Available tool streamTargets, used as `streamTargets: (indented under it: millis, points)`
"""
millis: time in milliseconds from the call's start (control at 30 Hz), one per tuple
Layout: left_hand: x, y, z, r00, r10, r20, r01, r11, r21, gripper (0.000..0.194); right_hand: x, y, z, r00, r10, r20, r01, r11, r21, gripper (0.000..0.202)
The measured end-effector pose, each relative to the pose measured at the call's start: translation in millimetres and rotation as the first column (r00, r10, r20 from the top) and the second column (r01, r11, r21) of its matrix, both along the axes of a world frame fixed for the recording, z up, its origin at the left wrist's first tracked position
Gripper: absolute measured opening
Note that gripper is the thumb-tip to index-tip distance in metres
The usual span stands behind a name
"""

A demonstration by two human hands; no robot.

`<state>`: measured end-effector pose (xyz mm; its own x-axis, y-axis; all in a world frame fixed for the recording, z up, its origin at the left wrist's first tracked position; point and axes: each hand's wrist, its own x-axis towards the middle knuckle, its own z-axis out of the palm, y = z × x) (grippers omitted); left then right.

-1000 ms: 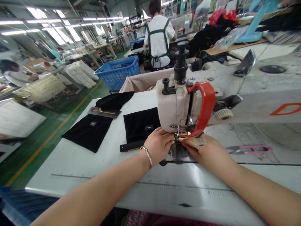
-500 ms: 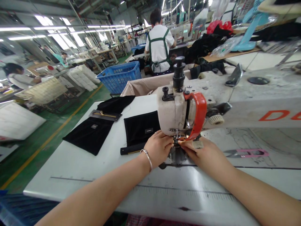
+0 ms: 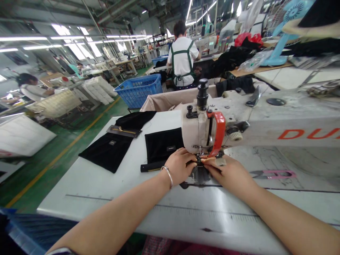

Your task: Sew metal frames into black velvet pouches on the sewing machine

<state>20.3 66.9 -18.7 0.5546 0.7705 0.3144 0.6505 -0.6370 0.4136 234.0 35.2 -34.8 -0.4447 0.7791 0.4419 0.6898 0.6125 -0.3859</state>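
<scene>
Black work point(image 3: 199, 161) lies at the needle area of the sewing machine point(image 3: 195, 131), between our two grips and mostly hidden by them.

Left grip point(image 3: 178, 166): fingers bent, thumb and forefinger close together, fingertips at the work's left edge. Right grip point(image 3: 228, 174): fingers extended, tips at its right edge. Whether either pinches it or only presses it down, we cannot tell.

Step in hand, judged: lining up and steadying small work at the needle. Next move calls for even pressure from both sides, fingertips clear of the needle.

Left of the left grip, on the counter point(image 3: 106, 187): a labelled panel point(image 3: 159, 141), a dark strip point(image 3: 148, 167) along its near edge; farther left, a second panel point(image 3: 107, 152) with a zip point(image 3: 124, 131) at its far edge. Right of the right grip: pink snips point(image 3: 277, 174).

Containers: beyond the grips, a beige bin point(image 3: 156, 102) with pale cloth inside; farther off and left, a blue basket point(image 3: 140, 90), contents not discernible.
</scene>
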Motion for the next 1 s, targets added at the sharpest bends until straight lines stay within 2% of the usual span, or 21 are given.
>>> streamTargets:
  millis: [67, 133, 200, 233, 267, 333, 400, 467, 500, 567, 600, 667, 700, 800, 867, 967, 1000]
  points:
    - [-3.1, -4.5, 5.6, 0.999, 0.000, -0.032, 0.000, 1.000, 0.002, 0.018, 1.7, -0.6, 1.4, 1.000, 0.000, -0.028, 0.001, 1.000, 0.025, 0.018]
    - [-10.5, -19.7, 12.9, 0.994, -0.016, -0.110, 0.014, 1.000, -0.018, 0.048, 4.6, -1.9, 2.6, 0.998, 0.006, -0.059, -0.003, 0.998, 0.057, 0.018]
    - [-22.7, -47.6, 19.4, 0.973, -0.070, -0.218, 0.057, 0.996, -0.064, 0.078, 7.2, -4.5, 4.1, 0.996, 0.029, -0.088, -0.022, 0.996, 0.081, 0.019]
    - [-30.0, -65.6, 21.8, 0.957, -0.113, -0.269, 0.092, 0.992, -0.090, 0.084, 7.6, -6.9, 5.4, 0.994, 0.050, -0.096, -0.042, 0.995, 0.085, 0.020]
    - [-37.8, -85.1, 23.7, 0.937, -0.159, -0.311, 0.129, 0.985, -0.114, 0.080, 6.9, -10.4, 7.4, 0.992, 0.080, -0.099, -0.071, 0.994, 0.085, 0.021]
    - [-52.8, -124.4, 28.0, 0.913, -0.212, -0.349, 0.174, 0.975, -0.139, 0.049, 1.1, -21.4, 13.8, 0.980, 0.187, -0.065, -0.183, 0.982, 0.055, 0.031]
    - [-65.3, -157.6, 36.0, 0.952, -0.174, -0.253, 0.135, 0.977, -0.166, 0.019, -10.4, -37.3, 23.5, 0.943, 0.334, 0.000, -0.334, 0.942, -0.019, 0.045]
    - [-74.4, -180.3, 49.8, 1.000, 0.020, -0.023, -0.024, 0.973, -0.230, 0.007, -24.8, -55.7, 34.9, 0.896, 0.444, 0.011, -0.441, 0.891, -0.108, 0.050]
    - [-78.0, -187.7, 58.6, 0.983, 0.156, 0.095, -0.122, 0.948, -0.294, 0.005, -31.6, -64.9, 40.7, 0.886, 0.463, -0.026, -0.461, 0.875, -0.150, 0.045]
    - [-84.2, -197.0, 76.8, 0.873, 0.417, 0.252, -0.272, 0.846, -0.459, 0.010, -41.3, -81.0, 51.2, 0.889, 0.429, -0.162, -0.457, 0.854, -0.246, 0.023]
    - [-86.8, -199.8, 85.1, 0.807, 0.512, 0.294, -0.303, 0.786, -0.538, 0.015, -43.7, -87.5, 55.6, 0.889, 0.395, -0.230, -0.452, 0.837, -0.308, 0.015]
    - [-91.2, -204.1, 98.1, 0.701, 0.620, 0.351, -0.276, 0.691, -0.668, 0.024, -43.6, -97.0, 62.2, 0.889, 0.321, -0.325, -0.440, 0.794, -0.420, 0.018]
    - [-92.6, -205.9, 102.5, 0.662, 0.648, 0.377, -0.242, 0.661, -0.710, 0.027, -41.7, -100.3, 64.5, 0.890, 0.291, -0.350, -0.434, 0.775, -0.460, 0.020]
    - [-92.4, -211.1, 108.2, 0.608, 0.667, 0.430, -0.147, 0.627, -0.765, 0.033, -34.7, -107.9, 68.3, 0.896, 0.238, -0.376, -0.416, 0.746, -0.519, 0.024]
    - [-89.5, -215.1, 106.0, 0.618, 0.644, 0.452, -0.130, 0.651, -0.748, 0.035, -32.4, -112.6, 69.8, 0.899, 0.218, -0.380, -0.404, 0.746, -0.530, 0.025]
    - [-90.5, -223.3, 95.2, 0.740, 0.513, 0.436, -0.080, 0.710, -0.700, 0.039, -33.1, -117.9, 69.1, 0.906, 0.192, -0.377, -0.379, 0.765, -0.522, 0.028]
    - [-95.3, -227.0, 91.0, 0.799, 0.469, 0.377, -0.120, 0.738, -0.664, 0.038, -33.2, -118.1, 67.0, 0.912, 0.187, -0.365, -0.365, 0.777, -0.513, 0.028]
